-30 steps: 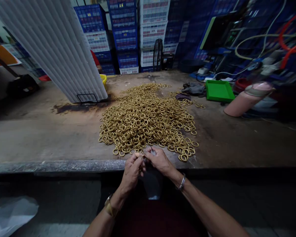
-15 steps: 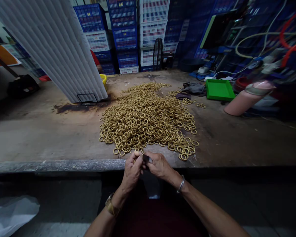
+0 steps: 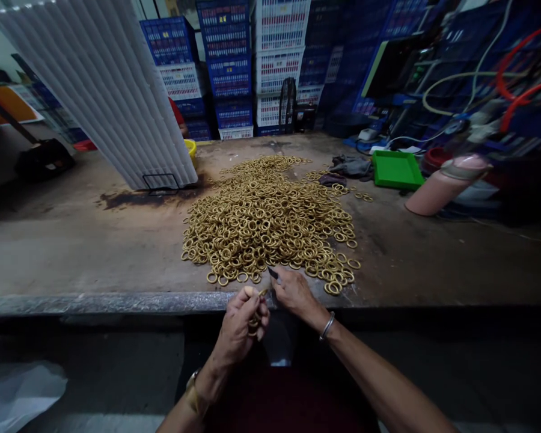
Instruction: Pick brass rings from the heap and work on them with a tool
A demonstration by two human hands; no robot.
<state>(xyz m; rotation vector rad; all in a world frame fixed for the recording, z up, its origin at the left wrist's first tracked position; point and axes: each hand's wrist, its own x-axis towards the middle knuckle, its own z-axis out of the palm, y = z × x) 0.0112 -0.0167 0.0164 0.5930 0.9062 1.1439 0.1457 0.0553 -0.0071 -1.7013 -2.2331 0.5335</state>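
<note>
A broad heap of brass-coloured rings lies on the worktable. My left hand, just in front of the table's near edge, is closed around several rings, one of them sticking out at the fingertips. My right hand is at the heap's near side, its fingers wrapped round a small dark-bladed knife whose blade points up and to the left. The knife's handle is mostly hidden in the palm. A few loose rings lie close to the right hand.
A tall stack of white corrugated sheets leans at the left on a black wire stand. To the right are a green tray, dark gloves and a pink bottle. Stacked crates line the back.
My hands have parted. The left has drawn back toward me, showing rings in its fingers, while the right with the knife has moved slightly forward to the heap's edge.
</note>
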